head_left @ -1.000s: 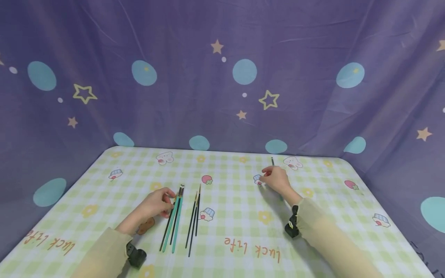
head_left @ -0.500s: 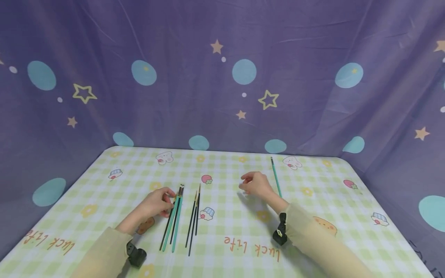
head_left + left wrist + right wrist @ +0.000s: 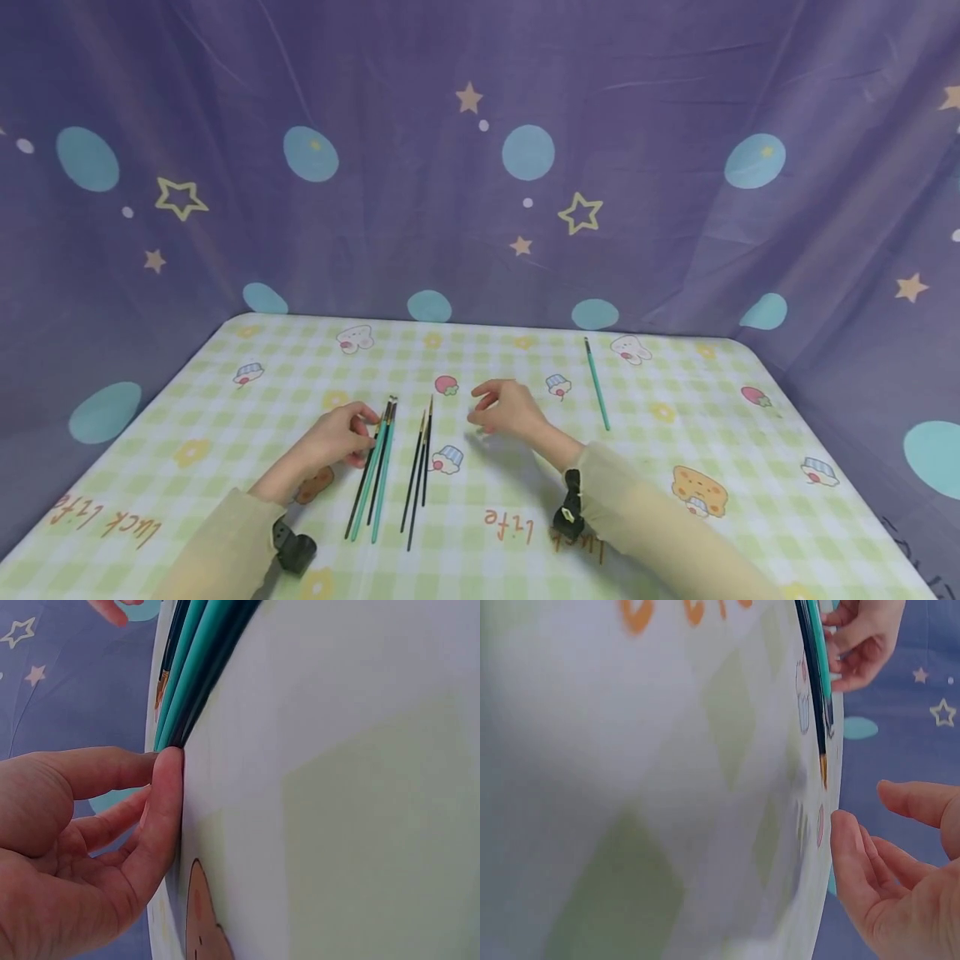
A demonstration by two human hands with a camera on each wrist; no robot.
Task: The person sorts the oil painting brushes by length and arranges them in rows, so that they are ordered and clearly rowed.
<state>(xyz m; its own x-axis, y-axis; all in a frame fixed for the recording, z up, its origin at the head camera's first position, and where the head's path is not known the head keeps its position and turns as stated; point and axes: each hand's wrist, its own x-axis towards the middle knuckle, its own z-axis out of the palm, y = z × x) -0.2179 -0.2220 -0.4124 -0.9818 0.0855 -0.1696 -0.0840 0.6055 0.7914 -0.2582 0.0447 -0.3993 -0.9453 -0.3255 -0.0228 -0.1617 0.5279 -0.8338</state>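
My left hand (image 3: 341,437) rests on the table with its fingertips against the left side of a pile of teal and black paintbrushes (image 3: 381,483). In the left wrist view its thumb and fingertips (image 3: 169,769) come together at the pile and hide part of it. Just right of that pile lie three black paintbrushes (image 3: 414,487), bristles pointing away. My right hand (image 3: 513,412) hovers right of these, thumb and forefinger apart and nothing between them; the right wrist view shows that gap too. One teal paintbrush (image 3: 597,385) lies alone farther right.
A green-checked cloth (image 3: 510,479) printed with cupcakes, flowers and letters covers the table. Behind and along the sides hangs a purple curtain (image 3: 420,225) with stars and blue spots. Black cameras are strapped to both wrists.
My right hand has come away from the single teal paintbrush, leaving it lying on the cloth, and moved left toward the black paintbrushes. My left hand has stayed by the pile.
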